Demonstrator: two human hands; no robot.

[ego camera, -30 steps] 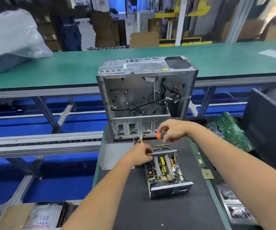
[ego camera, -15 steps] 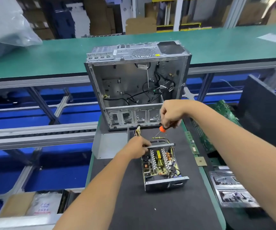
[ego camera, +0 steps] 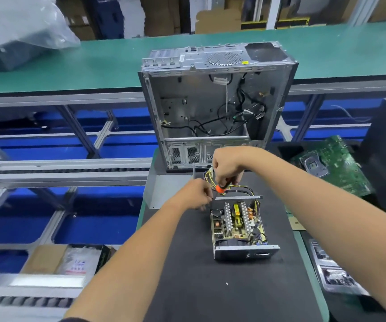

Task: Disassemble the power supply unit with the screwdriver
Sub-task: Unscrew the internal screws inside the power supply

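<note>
Right hand (ego camera: 228,167) grips the orange-handled screwdriver (ego camera: 222,187) above the opened power supply unit (ego camera: 239,225); left hand (ego camera: 196,194) fingers pinch its far-left corner.

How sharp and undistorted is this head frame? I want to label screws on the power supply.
Head view: the power supply unit is fairly sharp; the right hand on the screwdriver and the left hand are slightly soft; the plastic bag is smeared; the conveyor rails bow from wide-angle distortion. Lighting is even, without harsh glare.
</note>
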